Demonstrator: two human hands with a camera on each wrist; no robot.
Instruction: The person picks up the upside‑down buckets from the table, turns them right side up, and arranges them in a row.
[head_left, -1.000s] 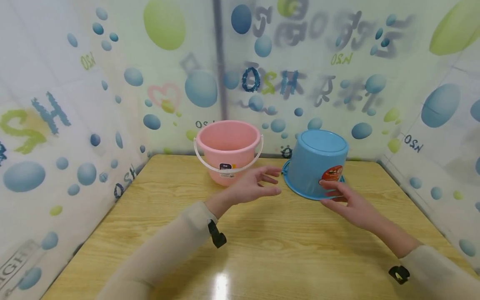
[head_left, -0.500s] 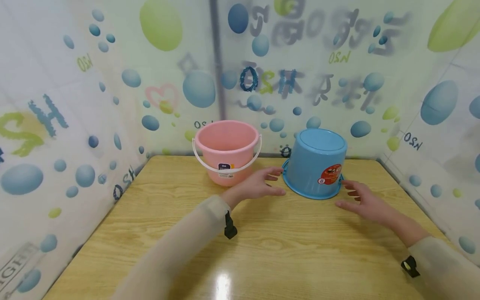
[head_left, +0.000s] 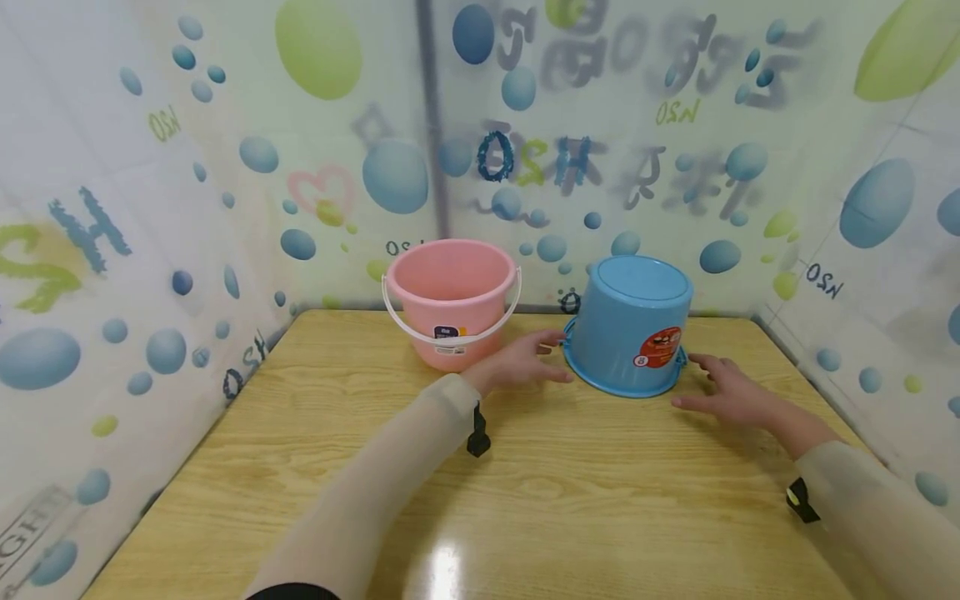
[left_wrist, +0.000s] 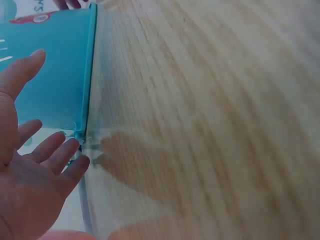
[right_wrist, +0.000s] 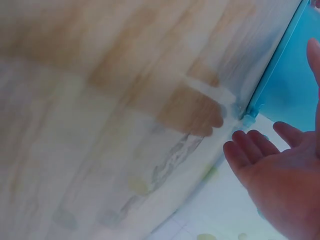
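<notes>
A blue bucket [head_left: 622, 333] stands upside down on the wooden table, its base up and a red label on its side. My left hand [head_left: 521, 362] is at its left side near the rim, fingers spread; in the left wrist view that hand [left_wrist: 37, 175] shows an open palm beside the bucket wall [left_wrist: 50, 75]. On the other side my right hand [head_left: 738, 398] is held near the rim, thumb and fingers apart. The right wrist view shows this palm [right_wrist: 285, 180] facing the bucket, holding nothing. Whether any fingertip touches the rim, I cannot tell.
A pink bucket [head_left: 450, 283] with a white handle [head_left: 450, 340] stands upright to the left, partly behind my left forearm. The wooden table [head_left: 570, 492] meets patterned walls at the back and sides.
My right hand has moved right, from in front of the blue bucket to beside its right rim. My left hand has shifted slightly right. Both buckets stay in place.
</notes>
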